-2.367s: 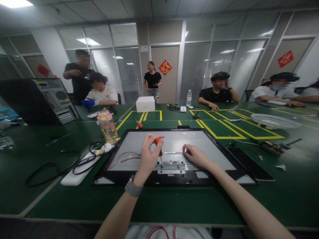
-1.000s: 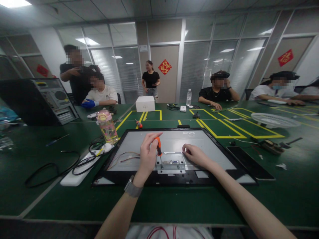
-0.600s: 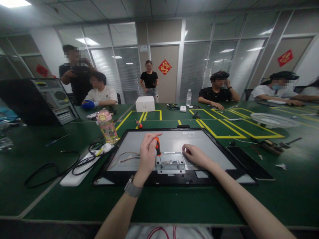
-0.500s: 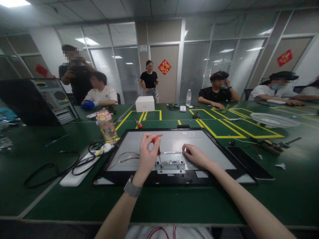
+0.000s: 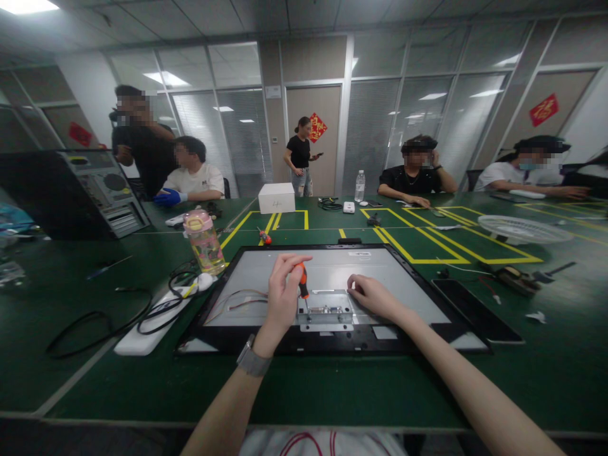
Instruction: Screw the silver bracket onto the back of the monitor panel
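Note:
A flat display panel (image 5: 403, 278) with a grey metal back and black frame lies on the green table before me. My left hand (image 5: 284, 291) is closed around an orange-and-black screwdriver (image 5: 304, 282), held nearly upright. Its shaft points down at the left part of a metal bracket with connectors (image 5: 327, 311) near the panel's front edge. My right hand (image 5: 368, 294) rests on the panel just right of the bracket, fingers curled; whether they pinch anything is hidden. Thin wires (image 5: 237, 297) run across the panel to the left of my left hand.
Left of the panel are a white power strip (image 5: 152, 324) with black cable and a pink-lidded bottle (image 5: 204, 244). A dark phone-like slab (image 5: 475, 310) lies at the right. Behind stand a white box (image 5: 277, 199) and a second screwdriver (image 5: 266, 237). Several people are around the table.
The screwdriver's handle shows more beside my left fingers, which have shifted very slightly right. My right hand stays in place. The standing person at the back has turned and moved right.

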Demonstrator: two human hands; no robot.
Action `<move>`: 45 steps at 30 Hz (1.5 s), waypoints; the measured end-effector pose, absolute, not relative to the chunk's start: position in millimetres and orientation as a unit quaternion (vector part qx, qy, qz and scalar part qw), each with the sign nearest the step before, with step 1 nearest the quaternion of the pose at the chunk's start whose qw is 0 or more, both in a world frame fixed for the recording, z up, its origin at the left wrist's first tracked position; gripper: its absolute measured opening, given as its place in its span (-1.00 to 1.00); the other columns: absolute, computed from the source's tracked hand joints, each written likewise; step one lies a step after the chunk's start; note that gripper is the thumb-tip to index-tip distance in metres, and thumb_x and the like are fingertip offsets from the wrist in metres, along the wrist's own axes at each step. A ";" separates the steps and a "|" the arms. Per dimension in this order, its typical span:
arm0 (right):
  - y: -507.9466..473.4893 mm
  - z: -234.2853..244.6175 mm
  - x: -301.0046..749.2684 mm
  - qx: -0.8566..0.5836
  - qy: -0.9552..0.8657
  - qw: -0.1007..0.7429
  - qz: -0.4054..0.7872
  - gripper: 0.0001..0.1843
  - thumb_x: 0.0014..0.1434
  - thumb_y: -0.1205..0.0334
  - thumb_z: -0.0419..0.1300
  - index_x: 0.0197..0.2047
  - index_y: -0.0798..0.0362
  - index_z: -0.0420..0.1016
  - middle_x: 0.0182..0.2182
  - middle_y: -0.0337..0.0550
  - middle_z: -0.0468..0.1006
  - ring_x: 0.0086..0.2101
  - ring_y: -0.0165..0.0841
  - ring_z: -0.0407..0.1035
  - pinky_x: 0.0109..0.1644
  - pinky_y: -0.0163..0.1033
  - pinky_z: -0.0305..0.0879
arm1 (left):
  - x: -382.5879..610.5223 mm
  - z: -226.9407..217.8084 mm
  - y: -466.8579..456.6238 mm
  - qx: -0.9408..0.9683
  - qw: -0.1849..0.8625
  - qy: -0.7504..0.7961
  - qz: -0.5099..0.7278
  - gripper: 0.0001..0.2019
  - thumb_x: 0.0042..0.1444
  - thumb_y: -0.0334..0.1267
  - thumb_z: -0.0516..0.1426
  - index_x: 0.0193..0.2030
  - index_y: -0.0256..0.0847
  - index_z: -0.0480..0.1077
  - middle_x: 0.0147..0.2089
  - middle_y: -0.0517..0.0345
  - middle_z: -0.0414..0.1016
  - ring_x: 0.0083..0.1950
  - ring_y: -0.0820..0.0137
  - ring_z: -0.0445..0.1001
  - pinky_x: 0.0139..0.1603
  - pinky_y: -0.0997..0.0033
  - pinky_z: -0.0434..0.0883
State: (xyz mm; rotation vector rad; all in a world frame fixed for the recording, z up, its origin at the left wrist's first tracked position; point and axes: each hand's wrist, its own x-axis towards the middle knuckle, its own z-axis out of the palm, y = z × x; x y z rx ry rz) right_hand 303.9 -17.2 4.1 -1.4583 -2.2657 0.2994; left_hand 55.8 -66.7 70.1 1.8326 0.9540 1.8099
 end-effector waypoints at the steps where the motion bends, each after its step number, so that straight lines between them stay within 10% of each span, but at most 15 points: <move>1: -17.4 4.4 303.6 -0.526 -0.817 0.213 0.107 -0.91 0.23 0.37 0.09 -0.22 0.06 0.41 -0.43 -0.19 0.46 -0.42 -0.35 0.33 -0.32 -0.33 0.13 | 55.8 70.4 -66.9 0.657 0.207 0.336 0.642 -0.73 0.27 -0.30 0.00 -0.16 -0.17 0.55 -0.24 0.11 0.40 -0.19 0.38 0.42 -0.15 0.40 0.36; 45: -16.5 3.0 303.7 -0.525 -0.818 0.210 0.102 -0.89 0.23 0.36 0.09 -0.20 0.08 0.42 -0.43 -0.18 0.47 -0.42 -0.35 0.33 -0.31 -0.31 0.13 | 55.5 68.7 -65.5 0.640 0.175 0.355 0.658 -0.85 0.22 -0.28 0.11 -0.23 -0.19 0.52 -0.26 0.12 0.40 -0.22 0.38 0.41 -0.16 0.40 0.36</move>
